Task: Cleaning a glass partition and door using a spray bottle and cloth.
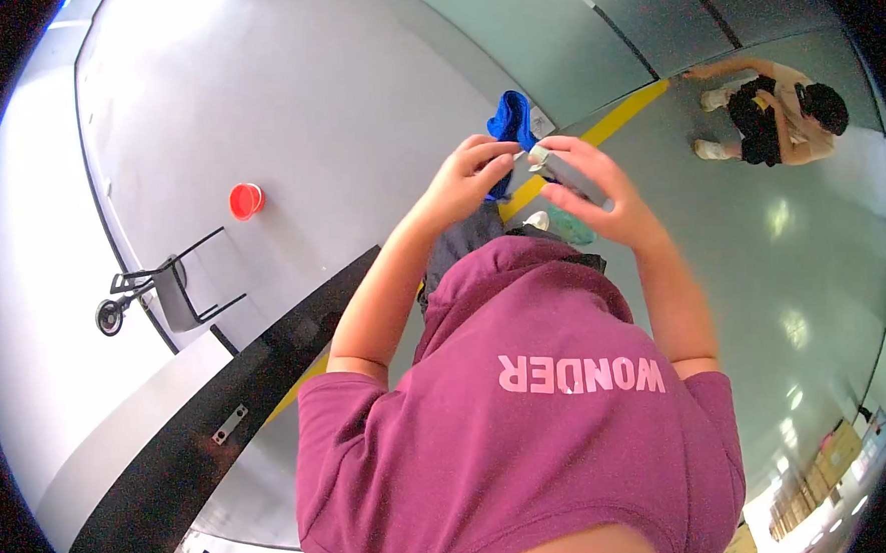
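Note:
My left hand is raised before me, its fingertips pinched together around a small whitish piece, too small to name. Close to its right, my right hand grips a grey bottle or tube with a pale neck pointing at the left fingertips; the two hands are slightly apart. Bright blue cloth shows behind the hands, and part of it is hidden by them. A translucent greenish thing, perhaps a bag, lies below my right hand, beside a small white item.
An orange-red bucket stands on the grey floor to the left, near a dark-framed chair. A long black surface runs along the lower left. Another person crouches or sits at upper right, beside yellow floor tape. Cardboard boxes are at lower right.

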### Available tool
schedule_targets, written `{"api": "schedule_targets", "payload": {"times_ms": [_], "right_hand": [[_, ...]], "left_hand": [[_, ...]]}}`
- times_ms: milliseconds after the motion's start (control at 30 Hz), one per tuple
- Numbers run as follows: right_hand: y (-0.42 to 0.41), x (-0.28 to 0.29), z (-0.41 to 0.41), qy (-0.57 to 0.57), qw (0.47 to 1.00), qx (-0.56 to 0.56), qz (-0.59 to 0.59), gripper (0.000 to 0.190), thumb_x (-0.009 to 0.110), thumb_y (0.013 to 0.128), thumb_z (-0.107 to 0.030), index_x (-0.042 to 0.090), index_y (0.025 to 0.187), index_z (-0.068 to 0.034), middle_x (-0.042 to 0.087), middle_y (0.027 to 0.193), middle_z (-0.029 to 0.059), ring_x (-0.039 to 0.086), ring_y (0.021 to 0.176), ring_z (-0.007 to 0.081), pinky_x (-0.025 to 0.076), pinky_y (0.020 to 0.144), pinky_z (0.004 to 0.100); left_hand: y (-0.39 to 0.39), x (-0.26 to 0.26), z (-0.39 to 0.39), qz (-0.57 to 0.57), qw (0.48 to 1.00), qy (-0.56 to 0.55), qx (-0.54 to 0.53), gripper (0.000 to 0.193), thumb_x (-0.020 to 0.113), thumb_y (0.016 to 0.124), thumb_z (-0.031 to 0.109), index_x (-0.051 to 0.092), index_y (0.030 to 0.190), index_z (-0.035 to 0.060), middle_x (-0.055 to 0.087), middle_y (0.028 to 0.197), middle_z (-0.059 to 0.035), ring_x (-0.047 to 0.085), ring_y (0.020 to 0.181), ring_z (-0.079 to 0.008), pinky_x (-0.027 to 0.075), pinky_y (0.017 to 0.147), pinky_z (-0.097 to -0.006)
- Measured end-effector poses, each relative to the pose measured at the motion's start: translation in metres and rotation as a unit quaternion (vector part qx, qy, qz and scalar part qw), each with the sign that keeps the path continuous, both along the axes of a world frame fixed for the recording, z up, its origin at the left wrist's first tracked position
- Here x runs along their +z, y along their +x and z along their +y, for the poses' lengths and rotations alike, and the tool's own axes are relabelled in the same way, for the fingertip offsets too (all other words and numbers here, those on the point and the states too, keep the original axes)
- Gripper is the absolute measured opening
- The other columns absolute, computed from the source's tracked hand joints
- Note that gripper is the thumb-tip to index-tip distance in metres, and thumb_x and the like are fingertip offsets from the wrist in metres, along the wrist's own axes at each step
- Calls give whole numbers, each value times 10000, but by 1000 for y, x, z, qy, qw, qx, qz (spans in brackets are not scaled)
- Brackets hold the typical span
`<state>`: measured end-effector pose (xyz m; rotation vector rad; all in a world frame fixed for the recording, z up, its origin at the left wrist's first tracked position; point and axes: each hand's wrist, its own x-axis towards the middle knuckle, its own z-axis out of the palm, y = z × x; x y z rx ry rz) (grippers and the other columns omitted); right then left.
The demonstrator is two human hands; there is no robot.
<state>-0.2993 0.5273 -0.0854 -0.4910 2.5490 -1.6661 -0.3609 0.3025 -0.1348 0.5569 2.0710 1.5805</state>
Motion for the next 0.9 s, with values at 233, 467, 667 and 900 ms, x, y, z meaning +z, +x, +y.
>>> {"api": "schedule_targets", "payload": {"times_ms": [233, 467, 667, 900], "right_hand": [[5, -4, -17, -16, 999, 29, -5, 393, 689, 853, -214, 603, 1183, -17, 526, 1327, 233, 524, 1213, 360, 400, 1027, 410], [9, -1, -21, 17, 987, 160, -17, 385, 656, 845, -222, 609, 1168, -17, 489, 1348, 293, 486, 1240, 422, 397, 1031, 425], [-2, -14, 8, -74, 996, 43, 25, 343, 690, 836, -100, 618, 1163, -26, 530, 1357, 178, 520, 1240, 310, 395, 1019, 394], [-26, 14, 13, -101, 982, 158, 23, 368, 707, 799, -125, 656, 1151, -29, 369, 1481, 224, 397, 1346, 331, 313, 1083, 433]], "left_hand": [[3, 3, 17, -323, 938, 34, 120, 367, 598, 944, 361, 671, 1097, 34, 650, 955, -23, 578, 919, -141, 430, 859, -272], [-8, 6, 12, 222, 942, -146, 204, 214, 679, 845, 172, 676, 913, -31, 631, 860, -126, 635, 836, -212, 479, 719, -316], [-19, 53, -23, 268, 954, -69, 113, 129, 633, 775, 72, 624, 836, -42, 638, 958, -150, 621, 822, -277, 490, 733, -347], [-20, 83, -46, 137, 982, 109, -67, 188, 538, 673, 136, 538, 741, -39, 599, 880, -161, 608, 856, -271, 479, 752, -353]]}}
